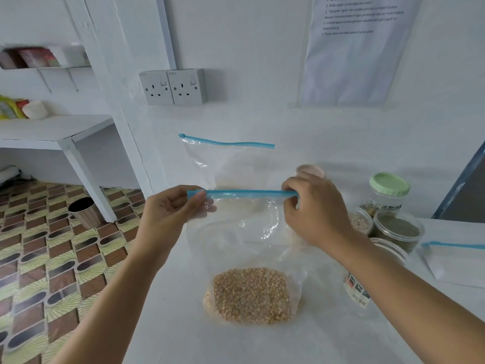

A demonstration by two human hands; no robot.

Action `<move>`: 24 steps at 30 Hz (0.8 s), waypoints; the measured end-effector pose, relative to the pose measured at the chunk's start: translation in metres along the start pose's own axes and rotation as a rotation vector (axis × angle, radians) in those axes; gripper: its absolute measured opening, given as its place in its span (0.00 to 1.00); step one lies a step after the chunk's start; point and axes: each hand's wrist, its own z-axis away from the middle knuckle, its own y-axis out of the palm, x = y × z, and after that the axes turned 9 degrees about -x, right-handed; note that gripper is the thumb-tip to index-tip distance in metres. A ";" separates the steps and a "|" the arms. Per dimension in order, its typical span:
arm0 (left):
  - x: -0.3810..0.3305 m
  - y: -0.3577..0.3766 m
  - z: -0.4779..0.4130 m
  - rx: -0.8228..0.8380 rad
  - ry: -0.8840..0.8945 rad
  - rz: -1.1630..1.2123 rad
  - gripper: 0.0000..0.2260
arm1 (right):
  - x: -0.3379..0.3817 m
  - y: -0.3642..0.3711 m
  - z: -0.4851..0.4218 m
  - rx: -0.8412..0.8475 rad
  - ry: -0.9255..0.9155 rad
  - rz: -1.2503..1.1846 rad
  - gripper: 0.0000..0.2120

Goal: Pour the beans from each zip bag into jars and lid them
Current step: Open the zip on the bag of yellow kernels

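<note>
A clear zip bag (246,232) with a blue zip strip stands upright on the white counter (168,311), tan beans (252,295) settled at its bottom. My left hand (168,214) pinches the strip's left end and my right hand (312,211) pinches its right end. A second clear zip bag (225,164) with a blue strip leans against the wall behind. To the right stand open jars, one holding pale grains (359,222), one dark contents (399,229), and an empty one (391,253) partly behind my right forearm. A green-lidded jar (388,190) stands behind them.
A pink lid (311,170) shows just behind my right hand. Another zip bag (456,261) lies flat at the right edge. A double wall socket (173,86) and a paper notice (357,48) are on the wall. A bin (85,211) stands on the patterned floor at left.
</note>
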 end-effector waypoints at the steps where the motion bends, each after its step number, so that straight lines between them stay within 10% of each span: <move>1: 0.000 -0.001 -0.002 0.011 0.028 -0.053 0.08 | 0.005 0.003 -0.003 0.021 -0.022 -0.062 0.09; 10: -0.015 0.005 -0.014 -0.069 0.168 -0.089 0.10 | 0.080 0.024 -0.044 0.219 -0.084 -0.612 0.07; 24: -0.027 -0.017 -0.019 0.106 0.294 -0.300 0.05 | 0.066 0.010 -0.050 0.318 -0.180 -0.510 0.05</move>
